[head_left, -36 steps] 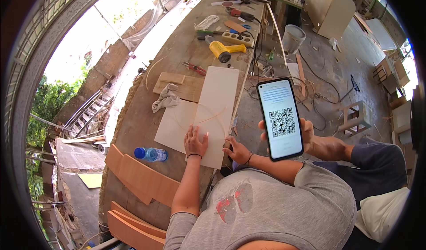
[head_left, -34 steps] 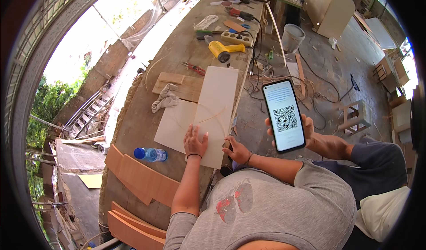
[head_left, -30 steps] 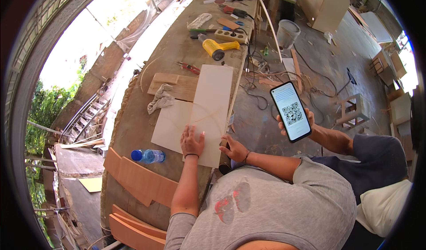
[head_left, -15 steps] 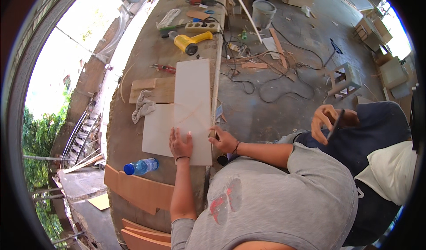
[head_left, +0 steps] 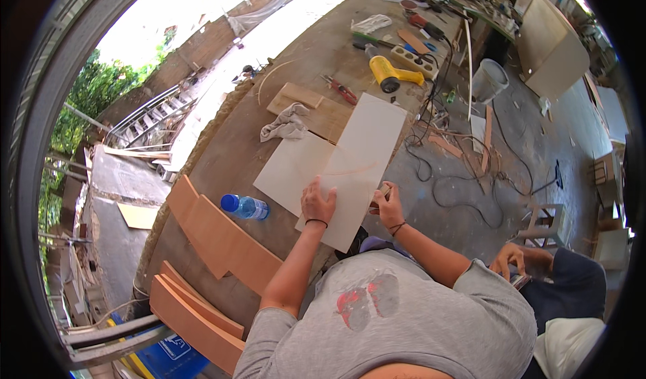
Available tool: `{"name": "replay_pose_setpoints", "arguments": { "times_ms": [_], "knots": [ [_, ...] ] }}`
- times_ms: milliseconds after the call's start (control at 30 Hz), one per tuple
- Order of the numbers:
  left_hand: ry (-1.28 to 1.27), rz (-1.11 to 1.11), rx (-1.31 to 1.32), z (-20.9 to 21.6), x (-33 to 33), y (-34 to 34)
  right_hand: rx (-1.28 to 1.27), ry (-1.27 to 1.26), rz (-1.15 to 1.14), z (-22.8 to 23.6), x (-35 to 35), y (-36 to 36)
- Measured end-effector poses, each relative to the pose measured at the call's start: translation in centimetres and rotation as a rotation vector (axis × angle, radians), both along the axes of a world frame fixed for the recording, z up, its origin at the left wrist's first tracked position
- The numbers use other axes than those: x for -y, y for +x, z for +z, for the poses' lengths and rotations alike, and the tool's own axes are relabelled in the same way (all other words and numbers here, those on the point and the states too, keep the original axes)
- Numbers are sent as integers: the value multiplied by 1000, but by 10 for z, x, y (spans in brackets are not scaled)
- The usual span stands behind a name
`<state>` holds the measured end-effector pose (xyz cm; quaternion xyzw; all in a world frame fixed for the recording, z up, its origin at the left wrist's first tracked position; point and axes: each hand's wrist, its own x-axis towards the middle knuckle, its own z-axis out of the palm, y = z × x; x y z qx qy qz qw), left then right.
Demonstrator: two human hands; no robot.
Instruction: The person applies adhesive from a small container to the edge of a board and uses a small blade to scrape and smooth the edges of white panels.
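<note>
A long white board (head_left: 370,130) lies across a second white board (head_left: 286,170) on the workbench. My left hand (head_left: 318,204) rests flat on the long board's near part, fingers stretched out, holding nothing. At the right edge of that board, my right hand (head_left: 389,209) is closed round a small brownish block (head_left: 384,190) held against the edge. The palm hides most of the block, so I cannot tell its exact kind. A faint reddish-brown streak crosses the long board ahead of my hands.
A water bottle (head_left: 245,207) and curved brown panels (head_left: 225,228) lie to the left. Beyond the boards are a crumpled cloth (head_left: 285,122), a yellow heat gun (head_left: 390,75) and a power strip (head_left: 414,61). Cables (head_left: 464,201) trail over the floor. Another person's hand (head_left: 509,260) is at right.
The head view has turned, so bench and boards now slant to the right. Both hands keep their hold, the right slightly farther along the edge. The other person's hand appears lower.
</note>
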<state>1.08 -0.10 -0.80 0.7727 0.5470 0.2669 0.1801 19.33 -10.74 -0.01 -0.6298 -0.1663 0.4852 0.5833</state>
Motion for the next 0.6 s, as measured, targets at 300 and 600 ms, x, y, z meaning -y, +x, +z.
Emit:
{"name": "replay_pose_setpoints", "arguments": {
  "times_ms": [300,600],
  "knots": [
    [-456,155,84,46,-35,6,-8,-10,83,30,2,11],
    [-617,287,281,35,-24,-6,122,139,90,43,-2,7]
  ]
}}
